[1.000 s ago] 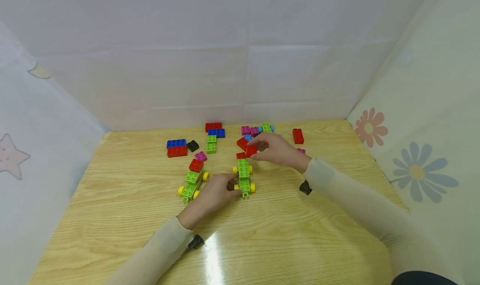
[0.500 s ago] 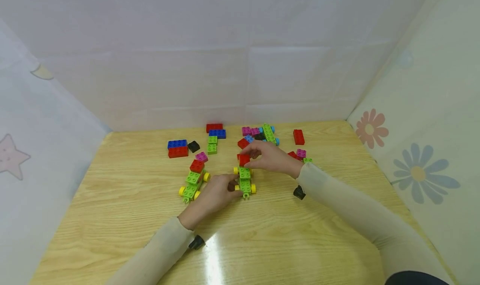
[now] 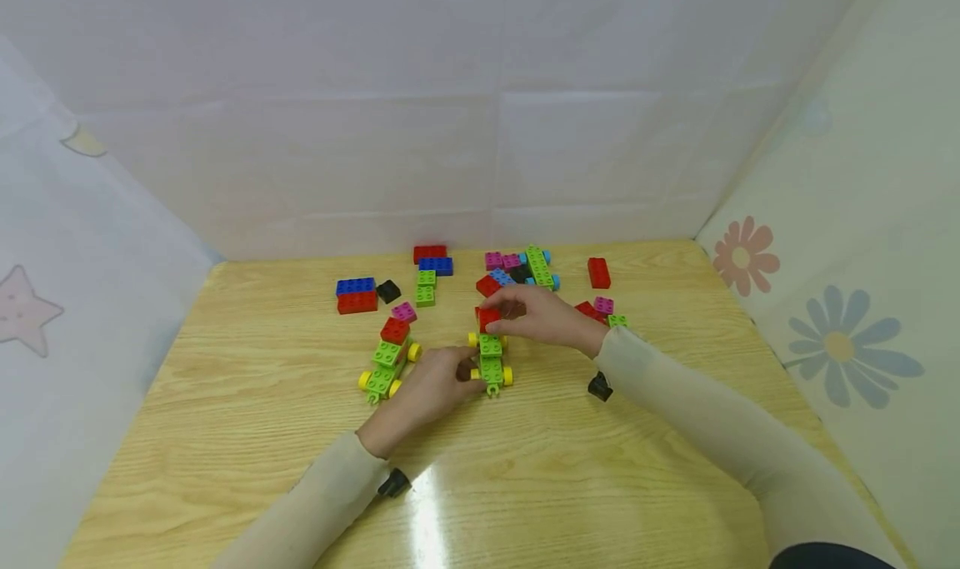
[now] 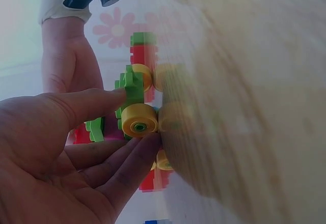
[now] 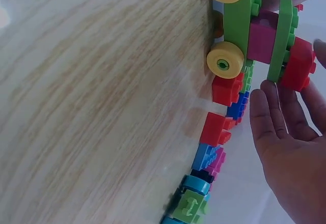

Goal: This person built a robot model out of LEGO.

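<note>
A toy car [image 3: 491, 373] built from green blocks with yellow wheels stands on the wooden table. My left hand [image 3: 438, 381] holds it near its front, thumb and fingers on either side. In the right wrist view, a magenta block [image 5: 262, 36] sits on the green chassis [image 5: 237, 25], topped by a longer green block [image 5: 281, 43]. A red block [image 5: 298, 65] is on that green block, toward the rear. My right hand [image 3: 543, 313] pinches this red block between thumb and fingers. A similar car [image 3: 384, 376] with a red block on top stands left of my left hand.
Behind the cars lie red and blue blocks [image 3: 356, 296], a black block [image 3: 387, 291] and small green blocks [image 3: 425, 288]. A green chassis with blue wheels [image 3: 539, 267] stands at the back. Red [image 3: 598, 272] and magenta [image 3: 603, 305] blocks lie to the right.
My right hand has moved left and toward me, bringing the red block onto the top rear of the car. My left hand stays at the car's front.
</note>
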The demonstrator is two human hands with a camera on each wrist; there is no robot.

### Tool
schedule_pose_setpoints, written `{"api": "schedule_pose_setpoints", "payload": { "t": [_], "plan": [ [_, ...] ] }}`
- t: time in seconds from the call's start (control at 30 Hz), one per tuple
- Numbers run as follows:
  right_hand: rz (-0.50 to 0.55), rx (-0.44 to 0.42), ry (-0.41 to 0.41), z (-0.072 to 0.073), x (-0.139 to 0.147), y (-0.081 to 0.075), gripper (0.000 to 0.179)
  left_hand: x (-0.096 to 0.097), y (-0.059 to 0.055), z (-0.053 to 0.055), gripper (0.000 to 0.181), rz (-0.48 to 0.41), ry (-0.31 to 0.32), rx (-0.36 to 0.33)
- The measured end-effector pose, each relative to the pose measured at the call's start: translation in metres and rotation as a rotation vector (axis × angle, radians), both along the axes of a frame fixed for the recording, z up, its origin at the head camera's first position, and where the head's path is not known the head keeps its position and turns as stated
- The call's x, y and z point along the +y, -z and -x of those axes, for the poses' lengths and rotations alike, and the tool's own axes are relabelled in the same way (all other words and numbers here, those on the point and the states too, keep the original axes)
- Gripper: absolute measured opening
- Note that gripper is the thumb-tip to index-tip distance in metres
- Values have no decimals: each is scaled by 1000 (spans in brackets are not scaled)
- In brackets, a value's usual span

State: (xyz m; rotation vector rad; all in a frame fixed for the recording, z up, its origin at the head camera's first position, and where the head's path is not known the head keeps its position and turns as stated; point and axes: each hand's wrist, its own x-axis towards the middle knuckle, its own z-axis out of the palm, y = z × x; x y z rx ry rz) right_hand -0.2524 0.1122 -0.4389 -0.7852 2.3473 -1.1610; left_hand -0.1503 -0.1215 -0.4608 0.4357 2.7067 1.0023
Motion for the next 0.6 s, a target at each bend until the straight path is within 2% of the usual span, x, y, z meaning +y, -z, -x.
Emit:
{"api": "schedule_pose_setpoints", "payload": {
  "t": [0.17,0.37,0.6],
  "plan": [
    [17,-26,26,-1,2,6,37,1,0,0,43,1,-2,-1],
    [58,-97,58,-1,2,9,37,2,0,-1,41,-9,-5,-4],
    [73,-125,114,0,0,13,36,2,-1,-1,41,-3,-7,-2]
  ]
}}
